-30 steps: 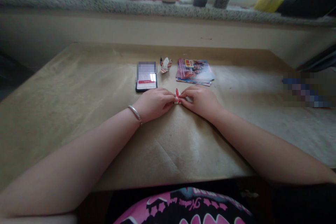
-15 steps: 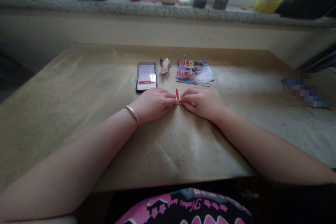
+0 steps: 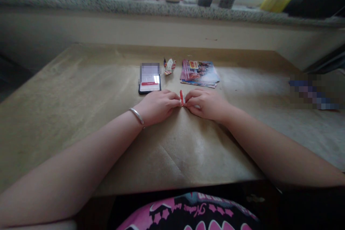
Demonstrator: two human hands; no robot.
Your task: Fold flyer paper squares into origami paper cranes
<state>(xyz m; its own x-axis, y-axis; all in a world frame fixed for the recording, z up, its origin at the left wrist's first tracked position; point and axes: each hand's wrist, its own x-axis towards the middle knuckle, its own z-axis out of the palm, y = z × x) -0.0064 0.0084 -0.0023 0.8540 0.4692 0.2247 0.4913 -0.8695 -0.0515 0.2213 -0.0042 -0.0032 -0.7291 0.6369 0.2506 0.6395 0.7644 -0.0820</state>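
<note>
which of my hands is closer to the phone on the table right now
Left. The left hand lies just on the near side of the phone; the right hand is farther off, to the phone's right. Both pinch the folded paper.

A phone [image 3: 150, 83], a folded paper shape [image 3: 169, 66] and stacked leaflets [image 3: 199, 73] lie on the brown table [image 3: 81, 97].

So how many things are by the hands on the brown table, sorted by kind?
Folded paper pieces: 2, the small red-and-white folded paper pinched between the left hand and right hand, and the small white, red and blue folded paper farther back.
Black flat phone: 1.
Stack of colourful printed leaflets: 1.
Total: 4.
</note>
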